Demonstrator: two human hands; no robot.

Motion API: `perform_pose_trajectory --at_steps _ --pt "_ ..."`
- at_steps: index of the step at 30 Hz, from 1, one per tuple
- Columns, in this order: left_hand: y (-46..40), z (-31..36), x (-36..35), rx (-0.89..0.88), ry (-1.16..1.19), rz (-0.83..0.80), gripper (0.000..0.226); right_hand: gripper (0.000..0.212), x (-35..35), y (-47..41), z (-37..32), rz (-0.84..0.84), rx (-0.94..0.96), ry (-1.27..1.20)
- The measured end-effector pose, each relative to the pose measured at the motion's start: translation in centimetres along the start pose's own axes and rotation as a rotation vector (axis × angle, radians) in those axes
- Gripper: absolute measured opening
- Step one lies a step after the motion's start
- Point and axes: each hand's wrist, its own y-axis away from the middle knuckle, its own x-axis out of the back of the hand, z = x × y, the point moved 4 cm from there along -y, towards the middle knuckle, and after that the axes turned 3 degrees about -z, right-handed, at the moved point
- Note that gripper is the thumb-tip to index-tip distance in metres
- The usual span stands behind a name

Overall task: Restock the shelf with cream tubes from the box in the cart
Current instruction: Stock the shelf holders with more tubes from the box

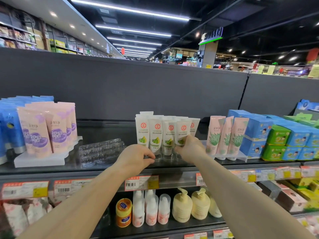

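A supermarket aisle fills the frame. A dark grey back panel (155,87) runs across the middle, with a vertical seam at the right. Above it the black ceiling (241,12) carries long white light strips (131,9) receding toward the centre, and a pale soffit with round spotlights (53,14) slants across the upper left. A pillar topped by a green-lit sign (210,39) stands at upper right. Distant stocked racks (17,37) line the far left.

Both arms extended fwd, L hand (136,156) curled, R hand (188,146) gripping
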Motion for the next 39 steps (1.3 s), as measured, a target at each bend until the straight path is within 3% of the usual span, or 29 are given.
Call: perform_pose_trajectory --at_steps 7,15,22,27,33,39 --pt "0.1 0.1 -0.1 0.009 -0.023 0.003 0.024 0.025 0.4 -0.7 -0.4 -0.14 -0.095 0.104" --pt "0.4 0.7 -0.2 0.044 -0.039 0.015 0.023 0.032 0.2 -0.5 0.0 -0.117 -0.084 0.201" --pt "0.8 1.5 -0.1 0.073 -0.066 -0.004 0.027 0.041 -0.6 0.7 0.8 0.017 -0.018 0.094" --pt "1.5 2.1 -0.3 0.051 -0.143 -0.036 0.03 0.041 -0.7 4.9 0.6 0.266 0.066 -0.107" --pt "6.1 1.5 2.9 -0.028 -0.089 0.143 0.035 0.032 -3.2 10.2 -5.8 0.279 0.259 -0.034" --pt "20.1 -10.6 11.2 0.144 -0.24 0.241 0.027 0.041 -13.4 17.7 -20.2 0.107 0.489 0.024"
